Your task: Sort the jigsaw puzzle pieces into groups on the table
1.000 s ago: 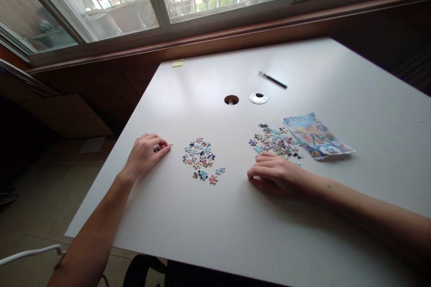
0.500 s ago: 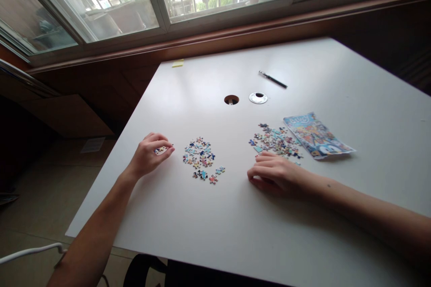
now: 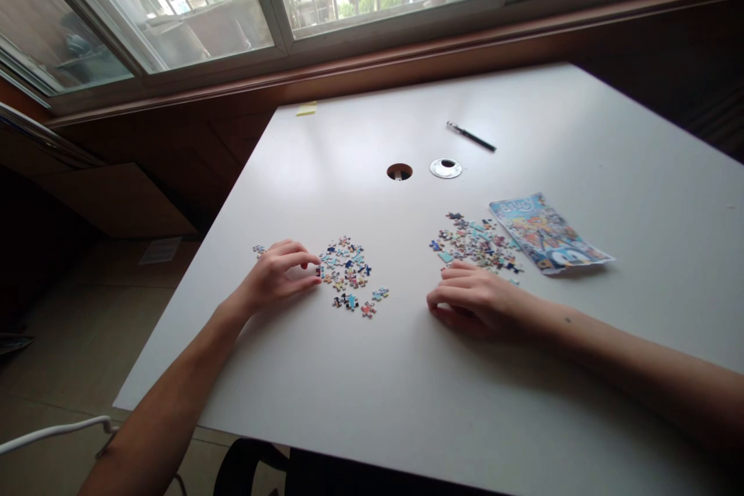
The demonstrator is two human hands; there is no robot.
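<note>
My left hand [image 3: 284,273] is at the left edge of a loose cluster of jigsaw pieces [image 3: 347,257]. Its thumb and index finger are apart, one at each end of a small puzzle piece [image 3: 318,272]. A few more pieces [image 3: 259,249] lie behind that hand, partly covered by it. My right hand [image 3: 468,298] rests on the table with curled fingers, in front of a bigger heap of jigsaw pieces [image 3: 480,242]. Its fingertips point down and anything under them is hidden. Several pieces, including an orange one [image 3: 368,310], sit at the near side of the cluster.
A printed picture sheet [image 3: 543,236] lies right of the heap. Farther back on the white table [image 3: 372,387] are a black pen [image 3: 472,137], a round cable hole [image 3: 399,172] and its metal cover [image 3: 446,169]. Yellow tape [image 3: 306,108] marks the far left corner.
My left hand has moved right, from the small group of pieces at the left to the cluster's edge, and its thumb and index finger have spread. My right hand has stayed still.
</note>
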